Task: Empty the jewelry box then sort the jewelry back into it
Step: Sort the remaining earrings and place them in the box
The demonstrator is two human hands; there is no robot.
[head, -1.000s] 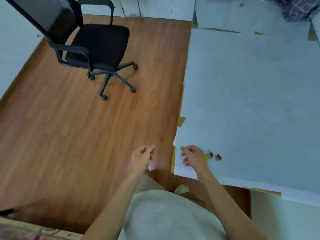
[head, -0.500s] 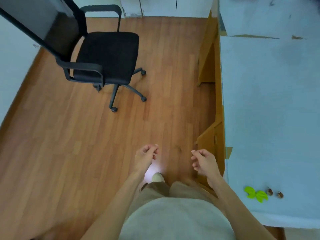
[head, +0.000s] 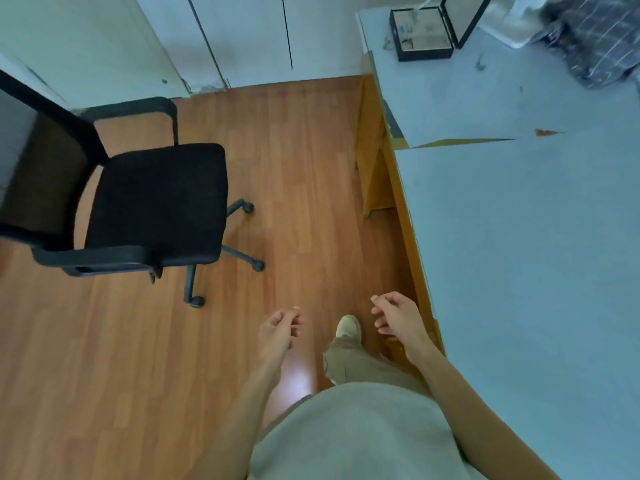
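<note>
Black office chair (head: 145, 206) on wood floor (head: 294, 188) at 9 o'clock. Pale-covered table (head: 526, 237) at 3 o'clock; dark checked cloth (head: 595, 39) at 1 o'clock, on its far corner.

— We get soft, cool, even light here; shadows are faint, only a dim patch under the chair (head: 152, 202) at nine o'clock.

— We also see a pale glare on the floor (head: 294, 379) near six o'clock. Edges bend with the wide lens, and the hands and the table (head: 519, 237) at three o'clock look slightly smeared.
</note>
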